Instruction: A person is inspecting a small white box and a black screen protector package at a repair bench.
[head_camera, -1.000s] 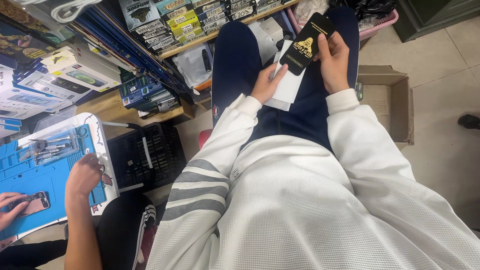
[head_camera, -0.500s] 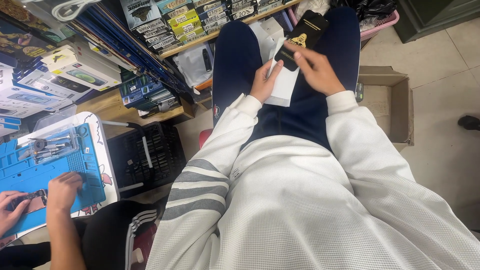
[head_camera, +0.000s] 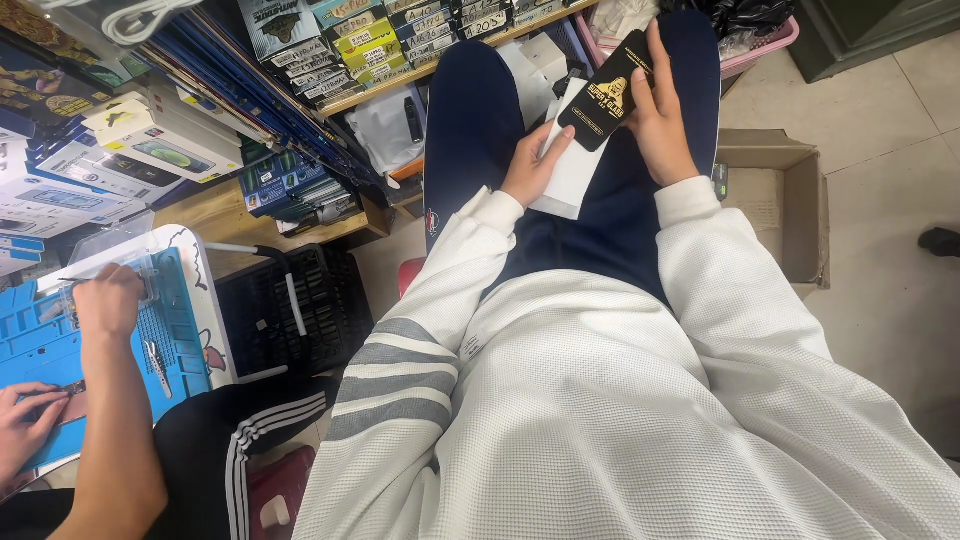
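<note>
I sit with my legs in dark blue trousers stretched out ahead. My right hand (head_camera: 662, 125) grips a flat black packet (head_camera: 606, 92) with a gold emblem, tilted over my lap. My left hand (head_camera: 532, 163) holds a white flat box (head_camera: 572, 170) that lies under the black packet against my left thigh. Both sleeves are white, the left with grey stripes.
An open cardboard box (head_camera: 790, 200) stands on the tiled floor at right. Shelves of boxed goods (head_camera: 330, 50) fill the upper left. A black crate (head_camera: 300, 310) sits below. Another person's hands (head_camera: 105, 300) work at a blue mat (head_camera: 60, 350) on the left.
The black packet has been lifted and tilted up again in my right hand after dipping lower. The other person's hand at left moved up the blue mat.
</note>
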